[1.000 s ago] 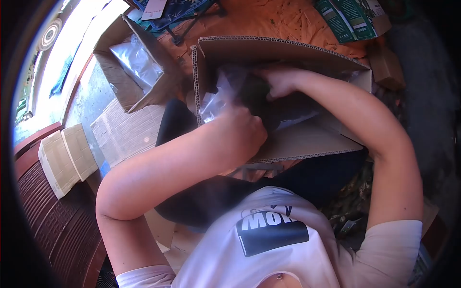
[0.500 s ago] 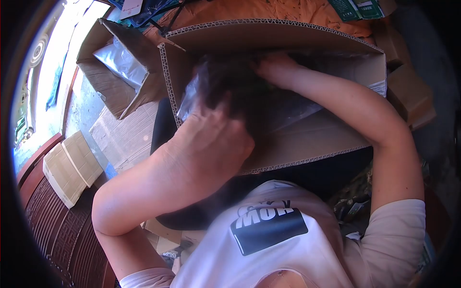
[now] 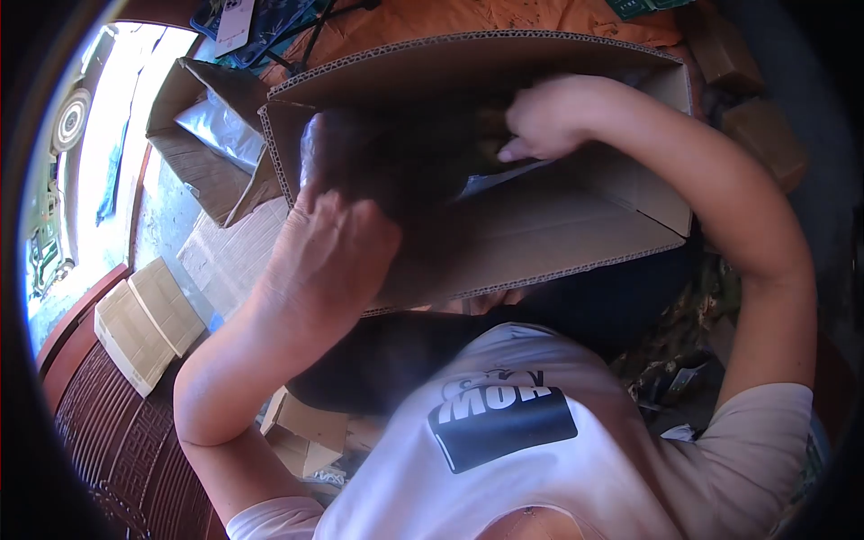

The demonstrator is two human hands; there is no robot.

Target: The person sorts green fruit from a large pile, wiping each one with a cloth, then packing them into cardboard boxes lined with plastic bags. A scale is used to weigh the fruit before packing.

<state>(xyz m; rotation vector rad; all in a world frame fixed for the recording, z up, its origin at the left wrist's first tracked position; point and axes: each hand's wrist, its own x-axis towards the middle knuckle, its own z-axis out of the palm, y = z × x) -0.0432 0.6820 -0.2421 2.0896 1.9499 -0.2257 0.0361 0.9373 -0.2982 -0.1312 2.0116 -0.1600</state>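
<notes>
Cardboard box (image 3: 558,225) on the lap (image 3: 585,315). Left hand (image 3: 328,256) grips a dark bundle (image 3: 396,157) at the box's left end; right hand (image 3: 549,117) curls over its middle, grip unclear. Risk: an uneven pull may tip the box off.

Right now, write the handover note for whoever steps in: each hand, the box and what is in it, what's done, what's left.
Left hand: at the near left corner of the cardboard box, fingers pushed into the dark bundle; the grip is hidden.
Right hand: inside the box at its far side, fingers curled by the bundle; the grip is unclear.
Things: the box lies on the lap, open; clear plastic shows beside the bundle.
Done: both hands are at the bundle.
Left: the bundle sits inside the box, not lifted clear.
</notes>
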